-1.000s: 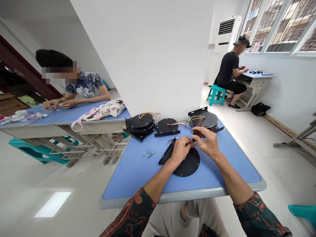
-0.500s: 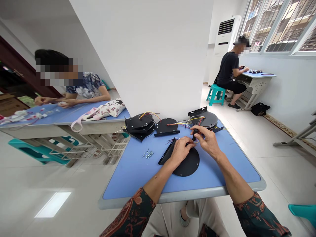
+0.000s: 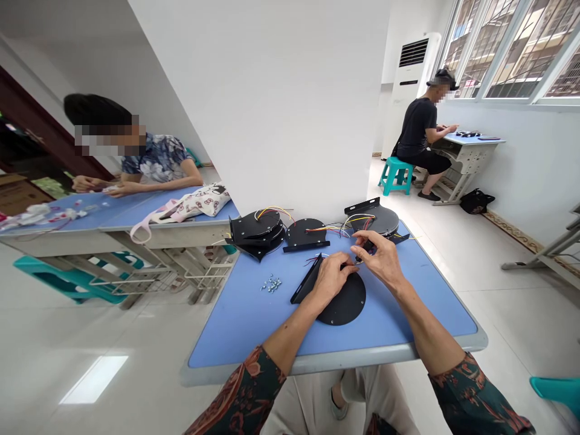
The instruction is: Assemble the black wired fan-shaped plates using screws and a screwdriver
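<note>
**Hands.** Left hand (image 3: 333,281): closed, fingers curled over the upper edge of a black round plate (image 3: 347,300) and pinching thin wires (image 3: 315,259) near the plate's rim. Right hand (image 3: 380,260): raised above the table, thumb and fingers pinching a small dark part (image 3: 366,251); its exact kind is too small to tell.

**Main item.** Matte black round plate, flat on the table, with a black angle bracket (image 3: 308,279) standing along its left side. The bracket's long axis points away from the person and to the right, from lower left to upper right. Red and dark wires leave near the bracket's far end, toward the hands.

**Change from the frame half a second earlier.** The right hand and small dark part sit further right, and the part tilts more. The left hand and plate show little shift.

**Surroundings.** Small heap of silvery screws (image 3: 272,283) left of the plate, on a blue table with a grey rim (image 3: 317,362). Three further black disc units with colored wires (image 3: 306,234) along the far edge. Patterned sleeves (image 3: 247,393) at the near edge.

**Nearby.** Person in a floral top (image 3: 158,158), hands together at a blue desk, beside a printed tote bag (image 3: 197,204). Person in a black T-shirt (image 3: 414,124), seated on a teal stool by the windows, hands raised over a desk.
</note>
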A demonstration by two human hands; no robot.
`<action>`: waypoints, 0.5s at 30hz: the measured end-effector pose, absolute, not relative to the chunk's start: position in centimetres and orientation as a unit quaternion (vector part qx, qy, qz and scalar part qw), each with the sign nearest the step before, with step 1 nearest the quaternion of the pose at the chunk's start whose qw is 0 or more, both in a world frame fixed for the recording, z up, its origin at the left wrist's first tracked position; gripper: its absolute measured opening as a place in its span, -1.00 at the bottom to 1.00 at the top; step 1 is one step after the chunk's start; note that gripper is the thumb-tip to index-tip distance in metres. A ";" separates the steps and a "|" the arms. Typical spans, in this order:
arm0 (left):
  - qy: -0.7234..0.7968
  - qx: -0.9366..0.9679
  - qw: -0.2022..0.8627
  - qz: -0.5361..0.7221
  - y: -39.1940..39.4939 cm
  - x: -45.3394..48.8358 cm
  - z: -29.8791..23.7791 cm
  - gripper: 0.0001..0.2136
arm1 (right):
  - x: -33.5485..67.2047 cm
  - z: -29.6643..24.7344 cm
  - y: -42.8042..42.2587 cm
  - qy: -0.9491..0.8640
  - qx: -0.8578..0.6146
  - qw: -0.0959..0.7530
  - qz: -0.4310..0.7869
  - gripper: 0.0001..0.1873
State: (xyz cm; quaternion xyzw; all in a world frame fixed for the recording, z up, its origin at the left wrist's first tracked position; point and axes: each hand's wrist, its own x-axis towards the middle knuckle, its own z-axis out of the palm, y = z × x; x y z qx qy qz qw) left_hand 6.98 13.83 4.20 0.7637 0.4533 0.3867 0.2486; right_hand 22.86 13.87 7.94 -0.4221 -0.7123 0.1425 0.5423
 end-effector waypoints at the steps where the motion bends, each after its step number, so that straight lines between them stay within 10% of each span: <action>1: 0.451 0.763 0.250 0.388 13.9 7.0 4.1 -0.89 | 22.9 7.9 13.9 -0.711 -0.421 0.543 0.150 -0.83; 15: 0.468 0.743 0.251 0.409 13.4 7.0 4.8 -0.89 | 23.0 7.8 13.9 -0.676 -0.458 0.557 0.148 -0.72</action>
